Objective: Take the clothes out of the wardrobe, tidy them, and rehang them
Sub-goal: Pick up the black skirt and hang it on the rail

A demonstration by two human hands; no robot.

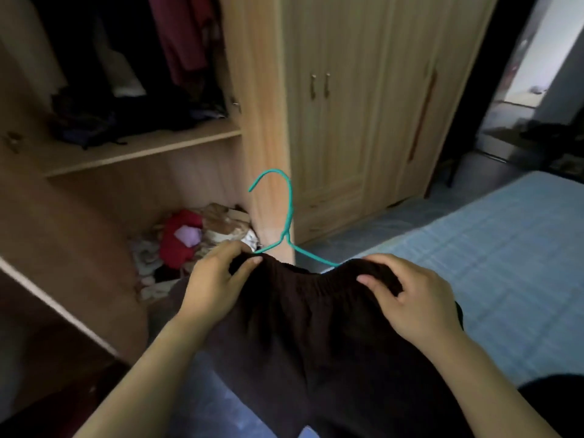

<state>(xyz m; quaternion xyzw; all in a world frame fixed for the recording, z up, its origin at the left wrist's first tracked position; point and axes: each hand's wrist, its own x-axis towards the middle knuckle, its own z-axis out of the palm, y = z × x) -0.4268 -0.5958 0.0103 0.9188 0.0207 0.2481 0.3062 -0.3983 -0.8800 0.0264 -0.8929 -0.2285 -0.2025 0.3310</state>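
Trousers on green hanger — both hands, left and right, pinch waistband.

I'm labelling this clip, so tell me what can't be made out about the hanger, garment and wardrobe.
Head view, all four:
1. hanger: arm ends hidden under the garment.
2. garment: lower part cut off by the bottom edge.
3. wardrobe rail: above the top edge.
4. shelf clothes: too dark to tell apart.

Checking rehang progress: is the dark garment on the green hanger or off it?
On: the green hanger runs into the dark garment at both ends, where the left hand and right hand grip its waistband.
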